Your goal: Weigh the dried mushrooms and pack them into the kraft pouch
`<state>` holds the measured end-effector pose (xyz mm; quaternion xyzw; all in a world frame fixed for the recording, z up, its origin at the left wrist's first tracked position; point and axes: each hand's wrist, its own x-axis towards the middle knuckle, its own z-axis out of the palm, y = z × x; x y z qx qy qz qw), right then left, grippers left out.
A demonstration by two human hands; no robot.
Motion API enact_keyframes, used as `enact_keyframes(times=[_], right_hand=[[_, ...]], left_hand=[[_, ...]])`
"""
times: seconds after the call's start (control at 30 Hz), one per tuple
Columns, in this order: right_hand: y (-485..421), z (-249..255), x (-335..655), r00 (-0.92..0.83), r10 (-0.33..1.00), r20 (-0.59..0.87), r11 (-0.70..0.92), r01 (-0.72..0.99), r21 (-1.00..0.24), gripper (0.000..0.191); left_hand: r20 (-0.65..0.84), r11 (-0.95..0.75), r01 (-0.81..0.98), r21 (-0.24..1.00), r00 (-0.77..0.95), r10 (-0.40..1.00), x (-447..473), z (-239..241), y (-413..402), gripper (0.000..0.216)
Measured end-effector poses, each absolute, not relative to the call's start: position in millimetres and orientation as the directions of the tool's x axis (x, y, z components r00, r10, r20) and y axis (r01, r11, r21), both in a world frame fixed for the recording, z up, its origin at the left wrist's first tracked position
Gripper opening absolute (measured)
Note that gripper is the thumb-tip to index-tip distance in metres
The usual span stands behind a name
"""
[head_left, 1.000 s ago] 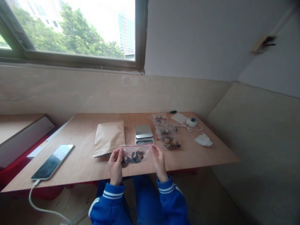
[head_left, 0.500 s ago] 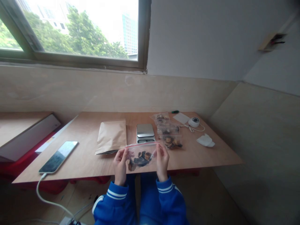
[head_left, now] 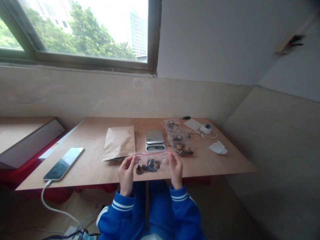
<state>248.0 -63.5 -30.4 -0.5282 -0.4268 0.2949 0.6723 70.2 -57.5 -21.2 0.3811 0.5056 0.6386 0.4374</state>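
Note:
A clear zip bag (head_left: 150, 165) with a red seal line along its top holds dark and brown dried pieces. My left hand (head_left: 127, 173) pinches its upper left corner, and my right hand (head_left: 176, 170) pinches the upper right one. The bag is stretched between them over the near edge of the table. Just beyond it stands a small kitchen scale (head_left: 155, 138) with a steel plate and a display, nothing on the plate. Several more filled zip bags (head_left: 184, 149) lie in a row to the right of the scale. Left of the scale lies a brown paper pouch (head_left: 120, 143).
A phone (head_left: 63, 165) with a white charging cable (head_left: 47, 205) lies at the left of the wooden table (head_left: 91, 170). To the right are a crumpled tissue (head_left: 218, 147), a white dome camera (head_left: 206, 128), a paper sheet (head_left: 193, 124) and a green-handled tool (head_left: 186, 117).
My hands have moved slightly apart, pulling the bag's top edge tauter. The dried pieces sit a little higher, and the scale's display is now more exposed. The view has shifted slightly.

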Motion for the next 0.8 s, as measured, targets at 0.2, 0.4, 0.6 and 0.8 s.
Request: enact_keyframes(times=[0.2,0.4,0.6,0.8], right_hand=[[-63,-30,246,0.506,0.813,0.287,0.292,0.073,-0.954,0.026],[-66,-25,248,0.511,0.797,0.323,0.305,0.121,-0.945,0.025],[-64,-35,252,0.505,0.797,0.33,0.288,0.161,-0.944,0.025],[-62,-27,246,0.42,0.693,0.586,0.28,0.593,-0.755,0.028]], left_hand=[[0.091,-0.124,-0.094,0.988,-0.299,0.95,69,-18,-56,0.03],[0.133,-0.145,-0.029,0.989,-0.259,0.957,69,-12,-55,0.03],[0.15,-0.154,0.005,0.988,-0.255,0.955,70,-7,-57,0.031],[0.222,-0.224,0.021,0.974,-0.252,0.942,75,-11,-57,0.027]])
